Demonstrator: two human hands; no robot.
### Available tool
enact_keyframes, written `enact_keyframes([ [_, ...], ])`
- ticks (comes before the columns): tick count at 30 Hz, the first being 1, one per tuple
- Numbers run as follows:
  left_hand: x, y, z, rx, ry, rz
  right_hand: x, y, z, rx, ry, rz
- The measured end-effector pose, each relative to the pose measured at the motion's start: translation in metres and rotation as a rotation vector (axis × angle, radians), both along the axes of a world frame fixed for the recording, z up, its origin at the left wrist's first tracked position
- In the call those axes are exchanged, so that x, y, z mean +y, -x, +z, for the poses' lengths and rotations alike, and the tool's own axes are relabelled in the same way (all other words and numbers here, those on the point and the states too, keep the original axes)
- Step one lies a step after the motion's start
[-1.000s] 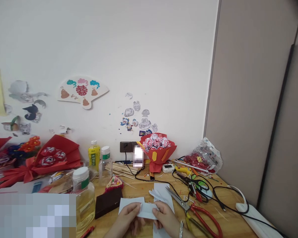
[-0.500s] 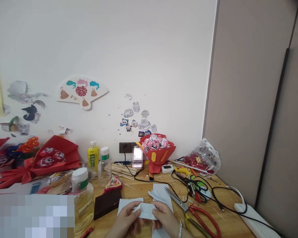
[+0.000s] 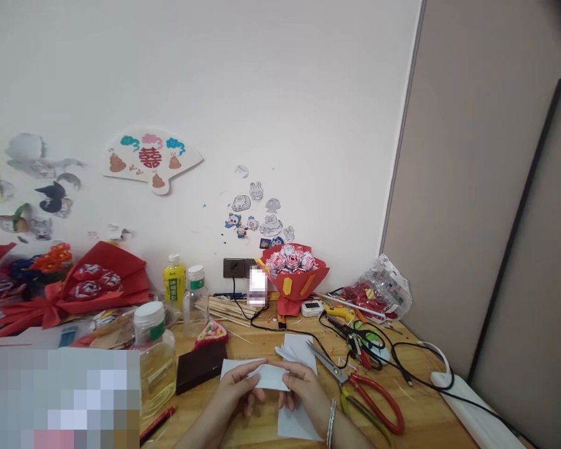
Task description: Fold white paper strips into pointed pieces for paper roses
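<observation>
Both hands pinch a small folded piece of white paper [image 3: 272, 376] just above the wooden table [image 3: 262, 430]. My left hand [image 3: 237, 390] grips its left end, fingers closed on the fold. At the paper's right end my right hand [image 3: 303, 391], with a bangle on the wrist, is closed on it. More white paper sheets [image 3: 299, 349] lie flat under and behind the hands.
Red-handled scissors [image 3: 364, 390] lie right of my hands, with more scissors and black cables [image 3: 402, 368] beyond. A dark box [image 3: 200, 374], an oil bottle [image 3: 152, 362], two drink bottles, wooden sticks [image 3: 224, 308] and red paper bouquets [image 3: 292, 274] stand left and behind. A blurred patch covers the lower left.
The view has tilted down slightly, so more of my forearms and the table show. Both hands keep hold of the folded paper, fingers shifting a little along it.
</observation>
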State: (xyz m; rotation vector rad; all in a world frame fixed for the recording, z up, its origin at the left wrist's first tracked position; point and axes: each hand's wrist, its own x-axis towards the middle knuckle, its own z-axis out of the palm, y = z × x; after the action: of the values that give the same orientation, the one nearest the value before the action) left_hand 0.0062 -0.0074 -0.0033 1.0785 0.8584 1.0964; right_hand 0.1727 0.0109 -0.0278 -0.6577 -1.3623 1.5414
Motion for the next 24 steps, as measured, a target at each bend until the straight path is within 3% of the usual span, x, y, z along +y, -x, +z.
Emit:
enact_keyframes([
  [9,0.0037,-0.0018,-0.0093,0.026,-0.008,-0.043,-0.0007,0.0002,-0.0022,-0.033,0.011,-0.055],
  [24,-0.0012,-0.0027,-0.0036,0.050,-0.029,-0.038,-0.0062,-0.0035,0.0048,-0.048,0.013,-0.030],
])
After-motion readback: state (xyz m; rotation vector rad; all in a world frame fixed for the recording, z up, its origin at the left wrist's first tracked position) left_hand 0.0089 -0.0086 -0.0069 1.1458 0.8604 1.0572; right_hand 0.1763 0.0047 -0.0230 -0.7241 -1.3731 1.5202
